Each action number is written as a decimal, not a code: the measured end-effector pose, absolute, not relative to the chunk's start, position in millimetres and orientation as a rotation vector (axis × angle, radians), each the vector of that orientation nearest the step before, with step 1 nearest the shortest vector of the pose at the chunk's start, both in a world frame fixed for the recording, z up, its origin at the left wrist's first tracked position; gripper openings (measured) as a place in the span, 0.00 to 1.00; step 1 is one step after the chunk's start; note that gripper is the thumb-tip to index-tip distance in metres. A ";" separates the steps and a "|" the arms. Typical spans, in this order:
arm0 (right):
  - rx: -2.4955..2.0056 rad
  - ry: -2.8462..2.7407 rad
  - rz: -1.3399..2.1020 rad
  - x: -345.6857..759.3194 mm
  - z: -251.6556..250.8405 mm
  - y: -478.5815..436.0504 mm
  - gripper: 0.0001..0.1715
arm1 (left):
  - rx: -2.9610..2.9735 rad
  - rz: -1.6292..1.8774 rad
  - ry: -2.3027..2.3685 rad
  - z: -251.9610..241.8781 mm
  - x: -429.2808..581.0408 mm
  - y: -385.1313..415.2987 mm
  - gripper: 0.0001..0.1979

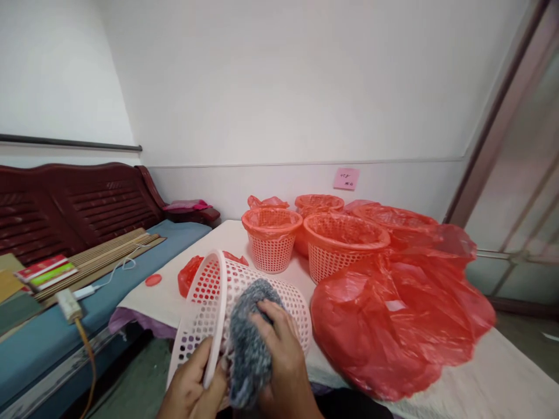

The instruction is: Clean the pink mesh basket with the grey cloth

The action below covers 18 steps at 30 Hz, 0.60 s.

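pale basket (244,291): a pinkish-white perforated basket is held tipped on its side over the near edge of the table (502,378), its open mouth turned to the left.
left hand (192,387): closed round the pale basket's rim at its lower left, with the thumb laid on the outside of the rim.
right hand (282,355): laid over the grey cloth on the pale basket's side wall; the fingers are half curled, and the cloth is pinned under them.
grey cloth (251,349): a fuzzy grey wad is pressed against the outside of the pale basket; its lower end hangs down between the two hands.
large red bag (393,314): a crumpled red plastic bag is spread on the table just right of the pale basket, nearly touching it.
lined baskets: two orange baskets (271,238) (345,244) fitted with red bags are stood upright behind the pale basket; a third (318,203) is seen further behind.
small red bag (188,273): bunched up just behind the pale basket's rim, to the left.
red disc (153,280): lying flat on the table, left of the pale basket.
sofa (87,203): dark wooden back and blue seat, well to the left of the pale basket.
pink note (346,178): stuck on the wall, far behind the pale basket.
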State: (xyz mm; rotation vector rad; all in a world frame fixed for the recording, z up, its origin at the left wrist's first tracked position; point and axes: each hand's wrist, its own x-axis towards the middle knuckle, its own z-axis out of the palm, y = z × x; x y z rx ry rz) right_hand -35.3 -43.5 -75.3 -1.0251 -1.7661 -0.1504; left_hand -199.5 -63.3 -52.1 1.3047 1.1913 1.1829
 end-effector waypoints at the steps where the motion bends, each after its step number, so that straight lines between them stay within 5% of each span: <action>1: -1.073 -1.740 -0.087 -27.0 -78.4 -38.9 0.39 | 1.281 1.156 1.190 -53.9 -200.9 -62.3 0.23; 4: -1.220 -1.614 0.054 -0.4 -96.8 -19.4 0.39 | 1.222 1.173 1.194 -57.7 -206.1 -59.2 0.25; 12: -1.450 -1.257 0.334 48.7 -124.3 1.3 0.23 | 1.278 1.086 1.264 -51.7 -207.8 -46.0 0.30; 18: -1.168 -1.424 0.197 -13.4 -115.9 -37.1 0.31 | 1.229 1.158 1.311 -26.9 -179.3 -45.0 0.29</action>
